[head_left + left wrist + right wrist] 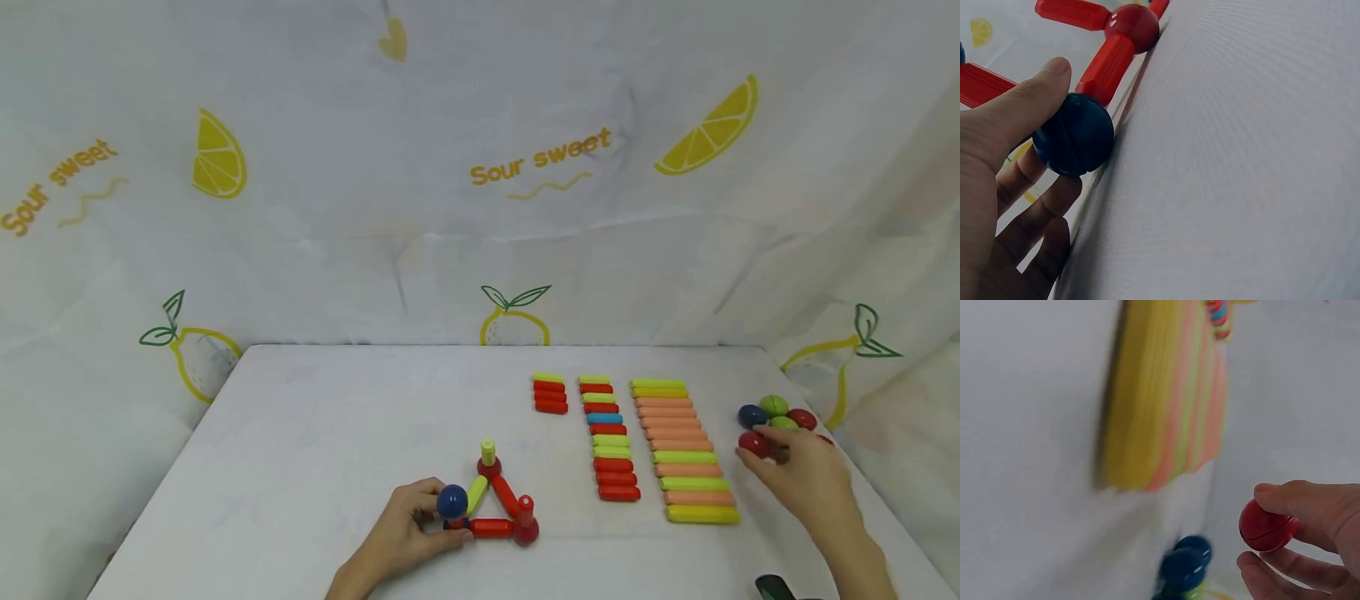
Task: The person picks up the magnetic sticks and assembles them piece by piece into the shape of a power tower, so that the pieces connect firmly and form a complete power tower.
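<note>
A triangular frame of short rods and balls stands on the table, with red rods [492, 527], a yellow-green rod [477, 495] and red balls [526, 530] at two corners. Short rods rise from those corners. At the near left corner an upright rod carries a blue ball [452, 502]. My left hand [405, 527] grips this corner; in the left wrist view, thumb and fingers are around its dark blue lower ball [1075, 136]. At the table's right side my right hand [810, 475] pinches a red ball [1266, 526] between thumb and fingers.
Beside the right hand lie several loose balls, including a blue ball [752, 416] and a green ball [774, 406]. Long orange and yellow rods [678, 434] lie in a column, with shorter rods [613, 465] to their left. A dark object [772, 587] shows at the near edge.
</note>
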Available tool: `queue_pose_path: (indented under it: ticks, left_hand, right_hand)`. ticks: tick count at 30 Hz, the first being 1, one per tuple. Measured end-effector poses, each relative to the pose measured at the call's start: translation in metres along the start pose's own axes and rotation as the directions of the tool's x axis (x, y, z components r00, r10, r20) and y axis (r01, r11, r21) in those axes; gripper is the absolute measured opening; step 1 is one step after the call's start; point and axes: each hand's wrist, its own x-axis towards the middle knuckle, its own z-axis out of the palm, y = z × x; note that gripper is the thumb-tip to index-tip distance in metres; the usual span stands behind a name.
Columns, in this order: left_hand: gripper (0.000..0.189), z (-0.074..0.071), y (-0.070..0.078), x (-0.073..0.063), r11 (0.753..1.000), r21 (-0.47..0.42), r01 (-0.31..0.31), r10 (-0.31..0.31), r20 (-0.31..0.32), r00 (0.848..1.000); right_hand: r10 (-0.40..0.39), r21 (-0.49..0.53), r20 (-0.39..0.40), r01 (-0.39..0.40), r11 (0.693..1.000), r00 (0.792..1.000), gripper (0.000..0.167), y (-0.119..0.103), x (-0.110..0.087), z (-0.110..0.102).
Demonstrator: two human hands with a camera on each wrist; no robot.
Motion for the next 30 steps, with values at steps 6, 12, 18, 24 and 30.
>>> queue_pose_path:
  ticks: [6, 12, 18, 24, 30]
  left_hand:
    - [0.014, 0.0, 0.001, -0.001, 1.0, -0.003, 0.008, -0.008, -0.007, 1.0]
    - [0.014, 0.0, 0.002, 0.0, 0.999, -0.008, 0.036, -0.036, 0.001, 0.999]
    - [0.013, 0.003, -0.001, 0.0, 0.999, -0.034, -0.03, 0.03, -0.012, 0.999]
    - [0.012, 0.003, -0.003, 0.0, 0.997, -0.036, -0.071, 0.07, -0.023, 0.997]
    - [0.012, 0.001, -0.003, 0.001, 0.999, -0.03, -0.044, 0.044, -0.017, 0.999]
  right_hand:
    - [-0.193, 0.222, -0.089, 0.209, 0.952, 0.977, 0.041, -0.095, -0.005, -0.009]
    - [-0.386, 0.433, -0.025, 0.358, 0.827, 0.922, 0.038, -0.188, -0.015, 0.009]
    - [-0.524, 0.498, 0.066, 0.427, 0.755, 0.849, 0.037, -0.24, -0.024, 0.042]
    - [-0.534, 0.512, 0.125, 0.407, 0.756, 0.836, 0.035, -0.256, -0.026, 0.063]
    - [-0.501, 0.497, 0.144, 0.376, 0.782, 0.853, 0.036, -0.258, -0.026, 0.072]
